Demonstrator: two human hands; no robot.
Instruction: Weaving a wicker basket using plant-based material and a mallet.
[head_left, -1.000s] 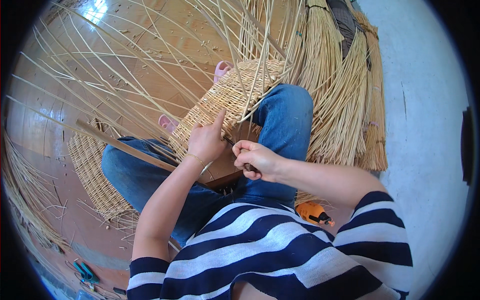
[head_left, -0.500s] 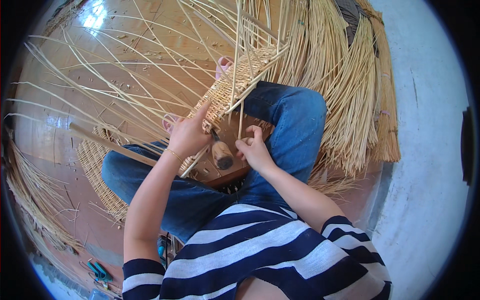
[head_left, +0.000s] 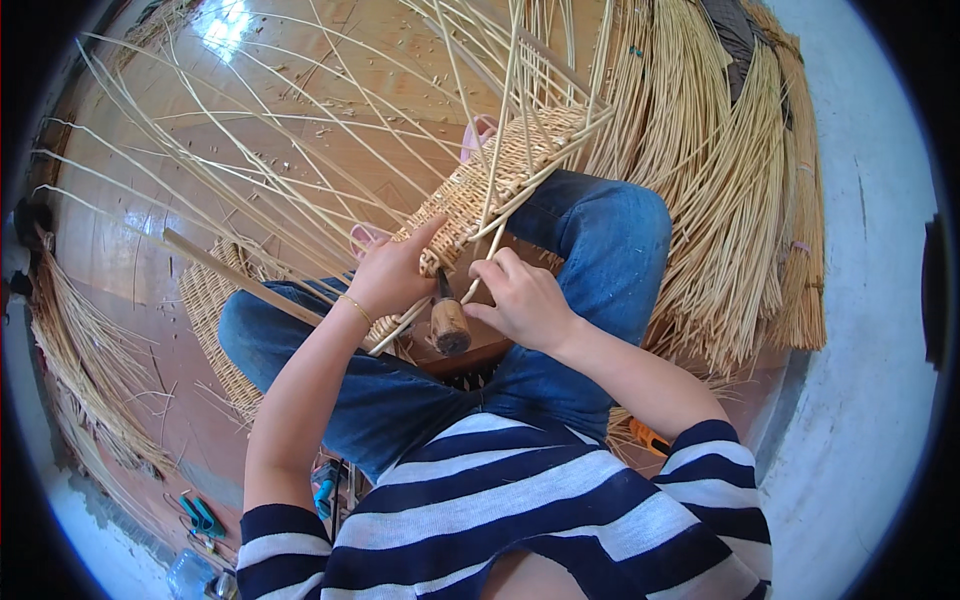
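Observation:
A narrow woven wicker panel (head_left: 478, 196) lies slantwise between my knees, with long loose rods fanning out from it to the far left. My left hand (head_left: 392, 272) grips its near end, index finger stretched along the weave and the other fingers mostly hidden. Beside that hand a wooden-handled tool (head_left: 450, 327) has its dark metal shank against the end of the weave; its tip is hidden. My right hand (head_left: 522, 300) pinches a pale wicker rod (head_left: 484, 258) that comes down from the panel's right edge, just right of the wooden handle.
Large bundles of pale rods (head_left: 690, 190) stand at the right along the white wall (head_left: 870, 300). Another woven piece (head_left: 215, 320) lies by my left knee. More rods (head_left: 100, 370) lie at the far left. A thick stick (head_left: 235, 275) crosses my left thigh. Orange (head_left: 650, 436) and teal (head_left: 202, 514) tools lie on the floor.
My right hand has turned and risen, its fingers now closed round the hanging rod. My left hand keeps its place on the panel. The whole view has shifted slightly.

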